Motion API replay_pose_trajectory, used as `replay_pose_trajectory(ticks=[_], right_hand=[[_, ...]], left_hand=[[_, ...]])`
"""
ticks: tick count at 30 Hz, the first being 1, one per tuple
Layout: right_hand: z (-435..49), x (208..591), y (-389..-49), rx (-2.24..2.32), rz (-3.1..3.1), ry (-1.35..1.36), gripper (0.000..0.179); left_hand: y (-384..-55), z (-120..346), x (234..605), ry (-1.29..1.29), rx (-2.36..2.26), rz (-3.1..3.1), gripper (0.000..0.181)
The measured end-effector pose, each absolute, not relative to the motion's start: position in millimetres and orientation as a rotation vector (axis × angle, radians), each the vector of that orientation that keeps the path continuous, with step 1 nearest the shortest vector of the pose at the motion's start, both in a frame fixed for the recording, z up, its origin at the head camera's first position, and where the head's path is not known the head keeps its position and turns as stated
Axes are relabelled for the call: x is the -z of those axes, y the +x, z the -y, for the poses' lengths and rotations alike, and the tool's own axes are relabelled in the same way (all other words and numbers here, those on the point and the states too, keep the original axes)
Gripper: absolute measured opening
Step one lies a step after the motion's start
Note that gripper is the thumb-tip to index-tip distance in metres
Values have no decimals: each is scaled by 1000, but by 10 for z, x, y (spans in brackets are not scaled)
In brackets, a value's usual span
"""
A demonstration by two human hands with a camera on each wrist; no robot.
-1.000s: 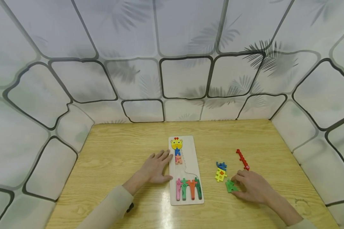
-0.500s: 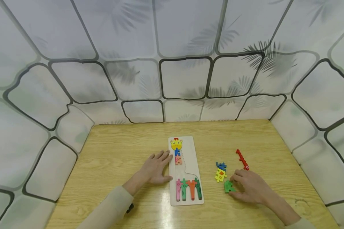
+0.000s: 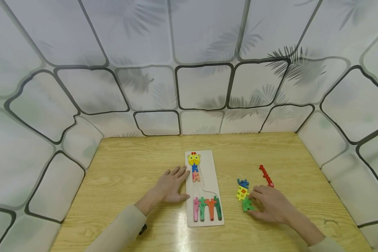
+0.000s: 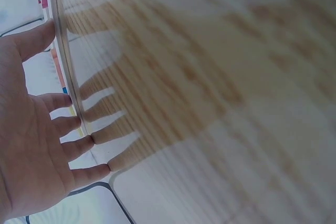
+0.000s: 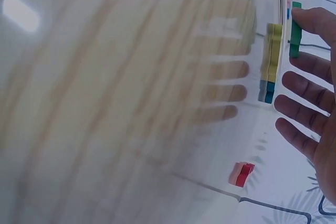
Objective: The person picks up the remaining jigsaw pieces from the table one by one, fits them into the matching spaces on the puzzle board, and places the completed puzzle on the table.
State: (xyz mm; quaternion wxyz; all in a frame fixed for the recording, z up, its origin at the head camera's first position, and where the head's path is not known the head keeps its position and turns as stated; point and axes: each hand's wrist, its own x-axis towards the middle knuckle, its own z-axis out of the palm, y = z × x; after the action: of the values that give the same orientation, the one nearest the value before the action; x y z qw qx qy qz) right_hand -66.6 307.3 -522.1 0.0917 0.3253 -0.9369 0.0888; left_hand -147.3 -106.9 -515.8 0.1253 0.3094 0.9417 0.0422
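Observation:
A pale wooden giraffe puzzle board (image 3: 209,166) lies on the table, holding a yellow head piece (image 3: 194,159), blue and salmon neck pieces, and several leg pieces below. Along its left edge rests my left hand (image 3: 171,187), fingers spread and fingertips at the rim, as the left wrist view confirms. My right hand (image 3: 272,205) pinches a green puzzle piece (image 3: 247,205) between thumb and index finger. In the right wrist view this green piece (image 5: 296,30) is seen edge-on, the other fingers extended. Right beside it lie a yellow piece (image 3: 242,193) and a blue piece (image 3: 244,183).
A long red piece (image 3: 266,175) lies farther back, beyond the right hand. The wooden table (image 3: 135,154) is enclosed by a stone-patterned fabric wall (image 3: 201,87) at the back and both sides.
My right hand has moved left with the green piece, bringing it up to the yellow piece's lower end. The left hand and the board stay put.

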Motion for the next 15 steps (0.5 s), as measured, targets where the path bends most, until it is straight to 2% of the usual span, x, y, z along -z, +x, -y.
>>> replay_pose_trajectory(ticks=[15], right_hand=[[-2904,5189,-731,-262,2772,1004,34]], left_hand=[[-1482,1072,5183,898,-112,-2741,96]])
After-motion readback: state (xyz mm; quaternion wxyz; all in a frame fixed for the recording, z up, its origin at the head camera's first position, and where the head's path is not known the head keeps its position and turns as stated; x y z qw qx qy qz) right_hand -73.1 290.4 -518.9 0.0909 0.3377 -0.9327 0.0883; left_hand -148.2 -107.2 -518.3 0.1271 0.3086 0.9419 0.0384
